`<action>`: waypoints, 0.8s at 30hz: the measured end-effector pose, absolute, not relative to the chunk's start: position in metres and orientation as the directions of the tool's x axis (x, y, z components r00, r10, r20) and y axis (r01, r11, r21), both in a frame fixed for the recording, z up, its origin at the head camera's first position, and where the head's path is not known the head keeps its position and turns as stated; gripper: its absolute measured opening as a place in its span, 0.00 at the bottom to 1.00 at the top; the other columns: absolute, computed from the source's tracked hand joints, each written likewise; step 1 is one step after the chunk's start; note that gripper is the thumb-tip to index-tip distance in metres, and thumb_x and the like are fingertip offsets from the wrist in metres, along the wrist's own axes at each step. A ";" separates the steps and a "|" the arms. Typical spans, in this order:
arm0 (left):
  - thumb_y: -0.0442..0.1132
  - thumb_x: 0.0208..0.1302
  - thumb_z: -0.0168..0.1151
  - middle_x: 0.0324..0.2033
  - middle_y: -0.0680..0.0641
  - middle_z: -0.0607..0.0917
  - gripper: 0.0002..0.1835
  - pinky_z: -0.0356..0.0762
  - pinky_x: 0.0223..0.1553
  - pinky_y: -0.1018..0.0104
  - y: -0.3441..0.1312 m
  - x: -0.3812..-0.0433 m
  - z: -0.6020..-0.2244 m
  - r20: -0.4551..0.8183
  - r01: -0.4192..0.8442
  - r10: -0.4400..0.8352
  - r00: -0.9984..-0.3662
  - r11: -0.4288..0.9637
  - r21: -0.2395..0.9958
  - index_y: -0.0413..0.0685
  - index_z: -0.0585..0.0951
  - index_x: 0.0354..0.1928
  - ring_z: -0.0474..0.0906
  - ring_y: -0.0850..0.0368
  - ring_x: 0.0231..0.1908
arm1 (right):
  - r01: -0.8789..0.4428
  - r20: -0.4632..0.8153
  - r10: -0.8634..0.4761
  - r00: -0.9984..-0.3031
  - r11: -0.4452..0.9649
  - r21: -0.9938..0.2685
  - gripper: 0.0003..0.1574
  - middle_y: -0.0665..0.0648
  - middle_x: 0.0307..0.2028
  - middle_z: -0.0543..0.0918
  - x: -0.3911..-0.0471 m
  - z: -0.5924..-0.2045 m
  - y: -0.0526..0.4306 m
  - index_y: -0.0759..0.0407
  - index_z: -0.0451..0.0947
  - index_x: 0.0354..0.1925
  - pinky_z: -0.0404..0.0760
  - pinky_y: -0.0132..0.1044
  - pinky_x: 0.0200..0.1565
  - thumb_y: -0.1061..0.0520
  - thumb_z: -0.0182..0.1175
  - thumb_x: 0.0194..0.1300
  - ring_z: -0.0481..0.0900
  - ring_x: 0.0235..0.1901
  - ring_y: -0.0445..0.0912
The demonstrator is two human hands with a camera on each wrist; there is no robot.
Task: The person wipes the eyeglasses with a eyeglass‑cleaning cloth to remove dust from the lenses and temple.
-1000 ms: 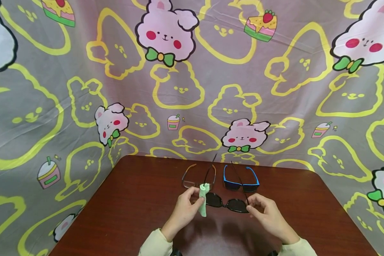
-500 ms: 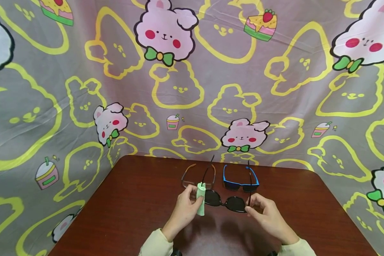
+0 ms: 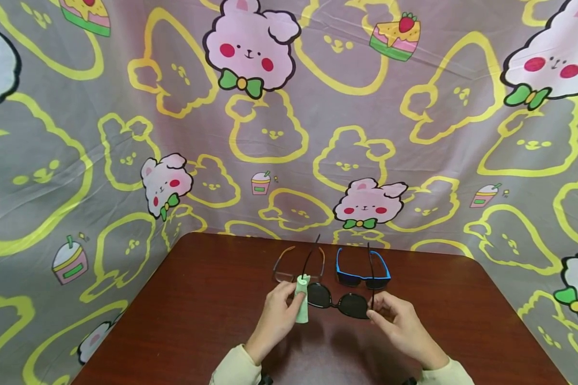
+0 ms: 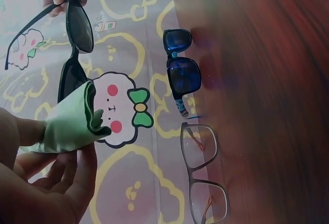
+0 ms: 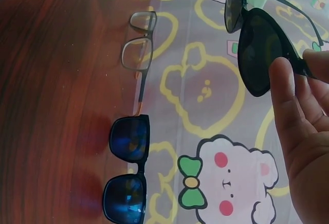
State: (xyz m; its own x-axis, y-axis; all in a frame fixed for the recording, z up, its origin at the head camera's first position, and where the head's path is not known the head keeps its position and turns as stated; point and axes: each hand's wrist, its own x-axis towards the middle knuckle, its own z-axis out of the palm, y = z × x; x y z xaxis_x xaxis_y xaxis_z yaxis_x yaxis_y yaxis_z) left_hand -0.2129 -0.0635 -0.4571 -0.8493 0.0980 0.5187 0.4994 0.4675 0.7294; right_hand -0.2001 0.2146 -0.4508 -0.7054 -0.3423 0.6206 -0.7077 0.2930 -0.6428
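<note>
Black sunglasses [image 3: 352, 305] are held up over the table between both hands, temples unfolded and pointing away. My left hand [image 3: 275, 315] pinches a light green cloth [image 3: 302, 307] folded around the sunglasses' left end, thumb on the near side. In the left wrist view the cloth [image 4: 69, 121] hides that corner of the frame. My right hand [image 3: 404, 326] pinches the right end at the hinge. The right wrist view shows the thumb and fingers of the right hand [image 5: 308, 116] at the corner beside the dark lens [image 5: 259, 54].
Beyond the hands, clear-lens glasses [image 3: 284, 277] with brown temples lie on the dark wooden table [image 3: 173, 321]. Blue-framed sunglasses [image 3: 363, 279] lie to their right. A patterned cloth curtain [image 3: 279, 117] stands around the table's back and sides.
The black sunglasses have tilted, their lenses now facing me more and sitting slightly higher and further left. Their right temple has swung more upright. Both hands keep their grip.
</note>
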 end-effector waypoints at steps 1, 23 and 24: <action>0.36 0.64 0.58 0.32 0.56 0.78 0.04 0.75 0.33 0.70 -0.064 -0.213 -0.458 0.523 0.504 0.105 -0.846 0.480 0.718 0.51 0.82 0.35 0.75 0.63 0.33 | -0.710 0.622 -0.345 -0.703 0.298 -0.638 0.17 0.49 0.25 0.76 -0.200 -0.451 0.214 0.58 0.74 0.36 0.76 0.31 0.22 0.76 0.62 0.53 0.77 0.21 0.42; 0.35 0.59 0.64 0.31 0.58 0.77 0.03 0.74 0.32 0.71 -0.063 -0.214 -0.457 0.522 0.489 0.058 -0.851 0.454 0.745 0.49 0.83 0.36 0.75 0.64 0.31 | -0.767 0.673 -0.370 -0.641 0.344 -0.541 0.21 0.48 0.28 0.77 -0.198 -0.445 0.209 0.60 0.76 0.38 0.76 0.26 0.24 0.79 0.63 0.49 0.76 0.25 0.38; 0.34 0.59 0.64 0.30 0.58 0.76 0.03 0.74 0.31 0.71 -0.063 -0.214 -0.457 0.531 0.495 0.057 -0.845 0.458 0.738 0.48 0.83 0.35 0.74 0.64 0.30 | -0.762 0.670 -0.365 -0.646 0.356 -0.541 0.21 0.47 0.28 0.77 -0.198 -0.446 0.210 0.59 0.76 0.38 0.76 0.26 0.25 0.78 0.64 0.49 0.76 0.25 0.37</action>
